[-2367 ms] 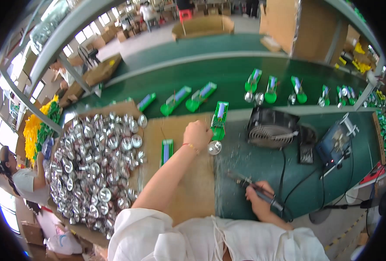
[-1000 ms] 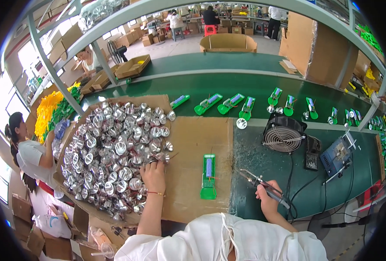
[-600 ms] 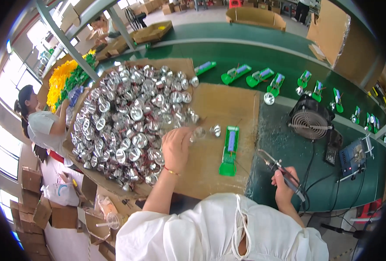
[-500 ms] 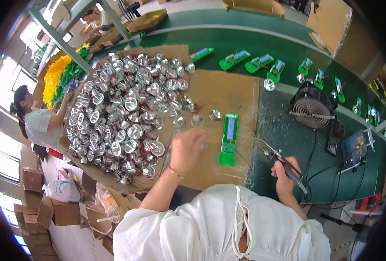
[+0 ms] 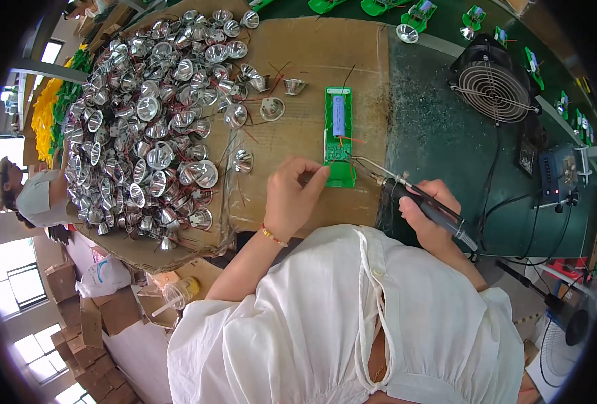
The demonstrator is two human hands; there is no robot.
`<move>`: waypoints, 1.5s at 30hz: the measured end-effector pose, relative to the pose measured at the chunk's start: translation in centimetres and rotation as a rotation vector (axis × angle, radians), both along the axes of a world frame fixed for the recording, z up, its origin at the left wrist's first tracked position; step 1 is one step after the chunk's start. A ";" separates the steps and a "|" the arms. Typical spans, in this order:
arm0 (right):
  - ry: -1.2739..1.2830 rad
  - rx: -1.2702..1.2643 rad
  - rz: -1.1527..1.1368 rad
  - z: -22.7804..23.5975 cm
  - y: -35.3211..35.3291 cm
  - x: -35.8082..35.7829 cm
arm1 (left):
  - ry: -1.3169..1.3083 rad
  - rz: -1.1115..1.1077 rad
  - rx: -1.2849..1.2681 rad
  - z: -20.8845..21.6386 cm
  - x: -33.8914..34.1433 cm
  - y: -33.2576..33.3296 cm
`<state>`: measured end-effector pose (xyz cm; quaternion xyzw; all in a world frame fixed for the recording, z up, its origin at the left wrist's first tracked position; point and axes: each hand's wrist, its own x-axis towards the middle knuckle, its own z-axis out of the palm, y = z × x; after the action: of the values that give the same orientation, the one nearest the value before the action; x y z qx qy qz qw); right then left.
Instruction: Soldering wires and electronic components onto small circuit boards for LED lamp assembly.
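On the cardboard lies a green plastic housing (image 5: 341, 176) with a blue cylindrical battery (image 5: 339, 116), a small circuit board (image 5: 339, 152) and thin red and black wires. My left hand (image 5: 291, 193) pinches thumb and index finger together at the housing's left edge, beside the board; whatever lies between the fingertips is too small to make out. A soldering iron (image 5: 433, 212) with a thin metal guide tube along it is gripped in my right hand (image 5: 434, 210). Its tip reaches the right side of the board; whether it touches is unclear.
A large heap of silvery reflector cups (image 5: 149, 108) with wires covers the left of the cardboard (image 5: 298, 57). At right stand a round-grilled fan (image 5: 493, 91) and a blue soldering station (image 5: 558, 174) with cables. More green housings (image 5: 419, 13) line the far side. Another person (image 5: 39, 195) is at left.
My left hand has come from over the cardboard to the housing, its fingers now pinched. The iron's tip has moved left to the board. The whole view has shifted, showing more of my clothing.
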<state>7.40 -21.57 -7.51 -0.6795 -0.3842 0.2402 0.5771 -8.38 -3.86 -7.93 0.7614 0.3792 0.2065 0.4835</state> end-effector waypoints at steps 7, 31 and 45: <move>0.033 -0.016 -0.031 -0.9 0.8 -0.5 | -0.010 0.014 0.014 -0.2 0.2 -0.3; 0.251 0.040 -0.112 0.7 0.4 -0.8 | 0.014 -0.004 0.015 -0.2 0.6 0.3; 0.190 0.062 -0.111 0.4 0.6 -0.6 | 0.022 -0.192 0.785 0.7 0.4 0.3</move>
<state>6.79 -20.98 -7.08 -0.6558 -0.2968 0.2589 0.6440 -7.99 -3.59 -7.23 0.9223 0.2042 0.2812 0.1691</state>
